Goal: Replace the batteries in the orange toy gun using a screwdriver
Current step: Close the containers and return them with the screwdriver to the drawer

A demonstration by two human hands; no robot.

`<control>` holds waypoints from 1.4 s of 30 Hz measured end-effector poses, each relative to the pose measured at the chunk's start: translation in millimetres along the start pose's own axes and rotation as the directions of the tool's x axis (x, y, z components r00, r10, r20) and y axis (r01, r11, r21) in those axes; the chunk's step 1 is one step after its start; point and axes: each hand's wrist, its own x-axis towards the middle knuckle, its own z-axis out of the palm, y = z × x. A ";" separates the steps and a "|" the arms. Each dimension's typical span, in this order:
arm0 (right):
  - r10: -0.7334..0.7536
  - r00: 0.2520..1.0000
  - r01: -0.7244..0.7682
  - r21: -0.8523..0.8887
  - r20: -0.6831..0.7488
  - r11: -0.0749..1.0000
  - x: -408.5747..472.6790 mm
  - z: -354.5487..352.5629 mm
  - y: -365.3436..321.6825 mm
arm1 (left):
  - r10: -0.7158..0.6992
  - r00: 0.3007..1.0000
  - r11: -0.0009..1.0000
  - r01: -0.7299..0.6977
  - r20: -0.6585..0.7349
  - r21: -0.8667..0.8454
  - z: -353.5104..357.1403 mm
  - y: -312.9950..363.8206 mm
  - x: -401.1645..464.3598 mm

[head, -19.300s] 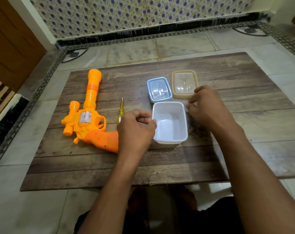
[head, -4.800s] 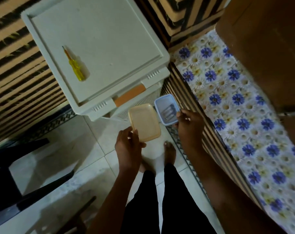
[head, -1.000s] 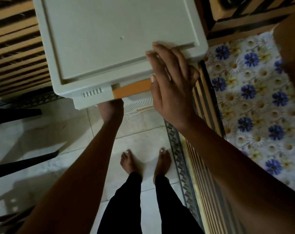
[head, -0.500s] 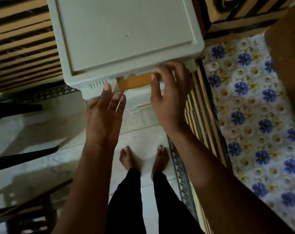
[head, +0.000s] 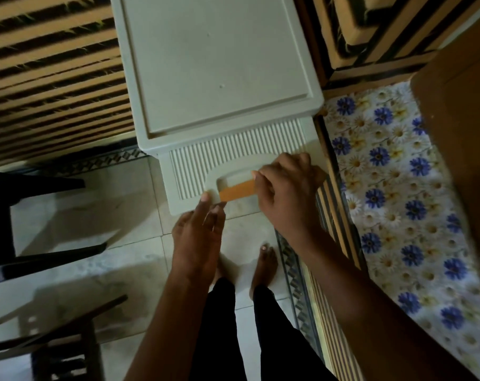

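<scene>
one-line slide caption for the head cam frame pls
Standing at a cream plastic drawer unit, right hand grips the orange drawer handle; left hand open beside it.

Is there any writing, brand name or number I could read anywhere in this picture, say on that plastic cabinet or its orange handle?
None: no word, number or sign can be read anywhere.
The cabinet top is plain, with one small raised dot.
The drawer front shows only ribbing.
The orange handle, with the right hand curled at its end and the left hand just below it, bears no print.

Black trousers (head: 222, 325), bare feet (head: 266, 259), bare forearms.
</scene>
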 end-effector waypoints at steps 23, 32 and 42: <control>0.098 0.737 0.068 -0.217 0.669 0.974 -42.2 86.0 43.1 | 0.093 0.984 0.776 0.026 -0.154 0.630 -59.7 -12.2 82.6; 0.481 0.761 -0.587 0.146 0.435 0.796 3.4 124.2 36.6 | 0.068 0.990 0.796 0.020 -0.122 0.604 -24.6 22.3 147.2; 0.750 0.494 -0.839 0.466 0.440 0.279 56.4 135.5 40.4 | 0.035 0.988 0.883 0.041 -0.153 0.467 -7.5 28.2 153.5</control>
